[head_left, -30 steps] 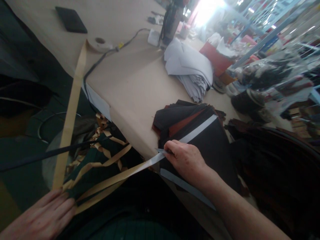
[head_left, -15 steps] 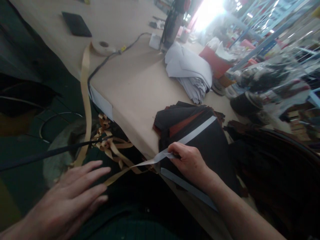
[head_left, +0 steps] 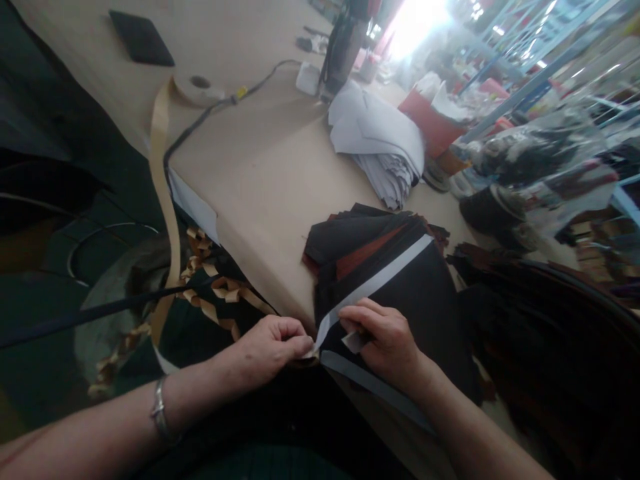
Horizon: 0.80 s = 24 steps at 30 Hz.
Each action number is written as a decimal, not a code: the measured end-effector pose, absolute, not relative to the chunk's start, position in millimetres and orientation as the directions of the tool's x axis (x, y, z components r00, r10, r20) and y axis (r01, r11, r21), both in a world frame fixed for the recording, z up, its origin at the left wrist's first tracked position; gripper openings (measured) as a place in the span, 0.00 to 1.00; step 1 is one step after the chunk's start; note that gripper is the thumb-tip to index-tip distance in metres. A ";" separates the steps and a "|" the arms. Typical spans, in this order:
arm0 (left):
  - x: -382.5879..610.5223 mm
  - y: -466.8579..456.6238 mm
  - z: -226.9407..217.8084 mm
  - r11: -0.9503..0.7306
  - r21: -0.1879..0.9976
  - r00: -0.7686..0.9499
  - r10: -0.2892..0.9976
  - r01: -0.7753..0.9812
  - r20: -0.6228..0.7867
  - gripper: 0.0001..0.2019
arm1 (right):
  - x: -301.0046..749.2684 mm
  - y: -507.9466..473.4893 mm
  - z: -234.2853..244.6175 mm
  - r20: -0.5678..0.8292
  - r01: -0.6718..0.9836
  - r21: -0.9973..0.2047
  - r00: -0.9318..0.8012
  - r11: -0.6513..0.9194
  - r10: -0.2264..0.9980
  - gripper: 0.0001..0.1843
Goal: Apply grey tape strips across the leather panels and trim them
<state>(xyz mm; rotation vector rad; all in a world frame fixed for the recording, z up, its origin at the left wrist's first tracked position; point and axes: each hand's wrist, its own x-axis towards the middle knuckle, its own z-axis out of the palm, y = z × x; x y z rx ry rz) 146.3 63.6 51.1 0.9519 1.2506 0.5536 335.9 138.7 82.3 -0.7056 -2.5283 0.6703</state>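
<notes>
A white tape strip (head_left: pixel 395 265) runs across the top black fabric piece (head_left: pixel 415 307) at the table's near edge. At the strip's near end, my left hand (head_left: pixel 273 347) is closed in a pinch on the tape. Just right of it, my right hand (head_left: pixel 387 333) rests over the fabric with curled fingers. A small pale flat piece (head_left: pixel 354 341) sticks out below those fingers; its kind cannot be made out. Another light strip (head_left: pixel 370 383) lies along the fabric's lower edge.
A tape roll (head_left: pixel 199 88) sits on the table (head_left: pixel 250 167), its tan band (head_left: pixel 163 153) hanging over the edge. Curled tan backing paper (head_left: pixel 200 260) hangs below. White sheets (head_left: pixel 377 127), a dark flat pad (head_left: pixel 141 38) and dark fabric (head_left: pixel 540 333) lie around.
My left hand has moved right and gone from spread fingers to a pinch on the tape end. My right hand has shifted slightly down and right, off the strip. The strip's loose end is now at the fabric's edge.
</notes>
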 end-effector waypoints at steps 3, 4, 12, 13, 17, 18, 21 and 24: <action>149.3 59.6 63.6 0.509 0.853 0.224 0.824 0.114 -0.521 0.15 | 335.1 139.2 85.4 0.282 0.366 -0.611 -0.729 0.702 0.624 0.11; 150.4 57.9 65.3 0.494 0.861 0.195 0.839 0.120 -0.508 0.15 | 334.8 139.1 86.4 0.286 0.366 -0.620 -0.719 0.694 0.634 0.11; 152.8 46.2 54.4 0.567 0.823 0.132 0.815 0.012 -0.564 0.17 | 332.8 139.5 84.9 0.270 0.396 -0.597 -0.719 0.697 0.640 0.09; 152.3 47.2 52.7 0.586 0.810 0.131 0.805 -0.013 -0.579 0.17 | 332.2 139.6 83.7 0.262 0.403 -0.582 -0.729 0.706 0.632 0.09; 151.6 52.7 45.3 0.663 0.740 0.159 0.747 -0.113 -0.645 0.19 | 327.5 140.1 82.0 0.157 0.513 -0.491 -0.743 0.704 0.651 0.08; 151.7 53.7 43.4 0.680 0.721 0.170 0.732 -0.133 -0.659 0.19 | 325.9 140.4 82.5 0.123 0.548 -0.461 -0.739 0.698 0.662 0.08; 151.4 55.6 39.4 0.709 0.691 0.184 0.705 -0.144 -0.685 0.22 | 320.9 141.1 85.6 0.027 0.629 -0.383 -0.725 0.677 0.689 0.07; 150.2 57.0 36.3 0.691 0.711 0.170 0.722 -0.128 -0.671 0.22 | 314.5 140.7 89.1 -0.062 0.703 -0.297 -0.689 0.646 0.722 0.07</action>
